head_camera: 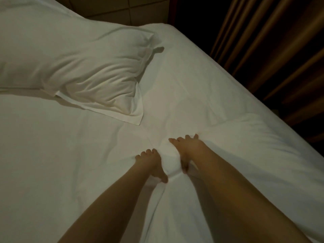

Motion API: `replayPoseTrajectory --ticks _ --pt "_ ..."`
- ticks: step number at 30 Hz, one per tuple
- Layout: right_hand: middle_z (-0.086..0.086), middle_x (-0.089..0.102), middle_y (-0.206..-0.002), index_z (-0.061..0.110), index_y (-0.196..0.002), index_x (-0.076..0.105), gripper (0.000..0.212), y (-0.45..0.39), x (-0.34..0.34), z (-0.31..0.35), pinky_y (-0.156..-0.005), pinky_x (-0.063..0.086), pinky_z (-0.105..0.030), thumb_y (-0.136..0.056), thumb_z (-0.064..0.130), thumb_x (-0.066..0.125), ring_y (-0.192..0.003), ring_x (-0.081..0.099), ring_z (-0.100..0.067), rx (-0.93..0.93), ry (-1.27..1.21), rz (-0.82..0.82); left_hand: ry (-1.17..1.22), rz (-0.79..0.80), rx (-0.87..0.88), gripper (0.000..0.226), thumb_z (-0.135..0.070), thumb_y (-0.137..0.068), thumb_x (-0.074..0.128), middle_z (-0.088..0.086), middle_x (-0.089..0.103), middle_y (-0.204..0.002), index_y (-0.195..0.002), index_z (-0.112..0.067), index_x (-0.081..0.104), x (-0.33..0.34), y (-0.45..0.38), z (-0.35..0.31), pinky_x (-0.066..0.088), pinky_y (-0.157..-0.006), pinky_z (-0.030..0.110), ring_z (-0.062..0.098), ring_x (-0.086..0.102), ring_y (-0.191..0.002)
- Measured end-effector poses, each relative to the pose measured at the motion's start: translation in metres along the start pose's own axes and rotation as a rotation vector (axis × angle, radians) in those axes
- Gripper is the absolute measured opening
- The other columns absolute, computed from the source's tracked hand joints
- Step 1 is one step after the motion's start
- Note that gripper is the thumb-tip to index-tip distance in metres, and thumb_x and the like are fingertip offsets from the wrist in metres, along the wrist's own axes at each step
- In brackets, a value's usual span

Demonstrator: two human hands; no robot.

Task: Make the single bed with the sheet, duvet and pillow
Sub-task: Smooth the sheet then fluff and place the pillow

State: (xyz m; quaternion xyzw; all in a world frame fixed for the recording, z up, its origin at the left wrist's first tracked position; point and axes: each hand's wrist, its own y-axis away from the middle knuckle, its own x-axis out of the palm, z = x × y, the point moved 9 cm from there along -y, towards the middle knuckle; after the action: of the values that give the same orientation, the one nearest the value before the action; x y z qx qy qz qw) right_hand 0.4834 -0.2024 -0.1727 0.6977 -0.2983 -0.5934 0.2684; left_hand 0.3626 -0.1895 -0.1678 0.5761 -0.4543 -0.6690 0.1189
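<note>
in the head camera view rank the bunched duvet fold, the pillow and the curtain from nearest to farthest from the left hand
1. Bunched duvet fold: gripped by the left hand, just to its right.
2. Pillow: up and left, lying on the bed.
3. Curtain: far upper right, beyond the bed's edge.

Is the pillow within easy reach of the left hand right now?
Probably yes: nothing lies between the left hand and the pillow, only flat sheet, but it must first release the duvet.

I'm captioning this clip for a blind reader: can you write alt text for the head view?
Both hands, left hand and right hand, grip a bunched fold of white duvet on a bed. A rumpled white pillow lies on the sheet at upper left; brown curtains hang at right.
</note>
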Motion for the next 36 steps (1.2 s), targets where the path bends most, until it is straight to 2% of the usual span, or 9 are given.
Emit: replayPoseTrajectory --ticks 3,5,6,8,14,17,24,30,36 --pt "-0.003 0.035 -0.148 0.024 -0.15 0.014 0.119 -0.012 0.0 -0.003 -0.11 0.012 -0.062 -0.057 0.05 0.084 -0.135 0.032 -0.028 0.007 -0.018 0.011 -0.029 -0.014 0.062 0.092 -0.043 -0.071 0.077 0.009 0.047 -0.136 -0.14 -0.007 0.029 -0.002 -0.004 -0.01 0.041 -0.098 0.035 0.027 0.049 -0.123" --pt "-0.002 0.051 -0.136 0.021 -0.137 0.04 0.095 -0.01 0.004 0.002 -0.108 0.026 -0.047 -0.059 0.055 0.081 -0.123 0.048 -0.024 -0.006 -0.007 0.042 -0.032 -0.074 0.103 0.069 -0.032 -0.081 0.069 0.007 0.051 -0.133 -0.137 -0.009 0.036 0.007 0.006 -0.02 0.042 -0.095 0.031 0.024 0.052 -0.121" --pt "-0.002 0.058 -0.128 0.019 -0.129 0.051 0.083 -0.006 0.006 0.007 -0.101 0.034 -0.037 -0.061 0.055 0.08 -0.116 0.054 -0.022 -0.023 -0.005 0.054 -0.011 -0.096 0.102 0.06 -0.029 -0.086 0.064 0.006 0.051 -0.134 -0.137 -0.011 0.037 0.014 0.012 -0.022 0.041 -0.096 0.029 0.023 0.051 -0.122" --pt "-0.002 0.064 -0.119 0.016 -0.119 0.06 0.068 0.007 0.008 0.016 -0.088 0.043 -0.028 -0.066 0.053 0.078 -0.106 0.061 -0.021 -0.056 -0.027 0.055 0.009 -0.121 0.105 0.05 -0.027 -0.092 0.054 0.003 0.05 -0.136 -0.138 -0.014 0.04 0.023 0.026 -0.024 0.038 -0.099 0.027 0.02 0.05 -0.124" --pt "-0.008 0.066 -0.116 0.01 -0.116 0.064 0.05 0.092 0.001 0.013 -0.085 0.047 -0.029 -0.079 0.045 0.069 -0.104 0.062 -0.024 -0.083 -0.143 0.023 -0.077 -0.164 0.158 0.033 -0.021 -0.092 0.053 0.004 0.058 -0.124 -0.124 -0.014 0.055 0.004 0.093 -0.044 0.043 -0.083 0.025 0.02 0.058 -0.113" --pt "-0.007 0.068 -0.112 0.012 -0.112 0.066 0.05 0.146 -0.016 0.01 -0.08 0.046 -0.027 -0.076 0.046 0.072 -0.099 0.064 -0.023 -0.055 -0.165 -0.019 -0.092 -0.198 0.195 0.038 -0.028 -0.092 0.053 0.001 0.056 -0.129 -0.128 -0.017 0.052 -0.011 0.141 -0.055 0.042 -0.094 0.024 0.017 0.055 -0.117" --pt "-0.005 0.069 -0.107 0.013 -0.108 0.067 0.05 0.306 -0.038 -0.009 -0.079 0.047 -0.028 -0.07 0.044 0.077 -0.095 0.064 -0.023 0.118 -0.216 -0.127 -0.103 -0.351 0.322 0.041 -0.029 -0.095 0.049 0.005 0.051 -0.134 -0.132 -0.014 0.047 -0.039 0.291 -0.1 0.04 -0.098 0.026 0.02 0.052 -0.121" --pt "-0.006 0.067 -0.114 0.016 -0.112 0.066 0.053 0.443 0.001 0.004 -0.09 0.047 -0.032 -0.07 0.047 0.074 -0.101 0.063 -0.025 0.247 -0.163 -0.161 -0.081 -0.462 0.382 0.034 -0.023 -0.09 0.054 0.004 0.055 -0.128 -0.124 -0.015 0.054 -0.002 0.429 -0.138 0.042 -0.095 0.026 0.021 0.055 -0.118" --pt "-0.003 0.067 -0.112 0.02 -0.112 0.066 0.058 0.538 0.046 0.034 -0.09 0.048 -0.033 -0.065 0.051 0.076 -0.1 0.063 -0.023 0.303 -0.185 -0.235 -0.048 -0.573 0.408 0.03 -0.018 -0.09 0.05 0.006 0.058 -0.122 -0.118 -0.013 0.056 0.056 0.528 -0.153 0.044 -0.092 0.028 0.023 0.057 -0.113"
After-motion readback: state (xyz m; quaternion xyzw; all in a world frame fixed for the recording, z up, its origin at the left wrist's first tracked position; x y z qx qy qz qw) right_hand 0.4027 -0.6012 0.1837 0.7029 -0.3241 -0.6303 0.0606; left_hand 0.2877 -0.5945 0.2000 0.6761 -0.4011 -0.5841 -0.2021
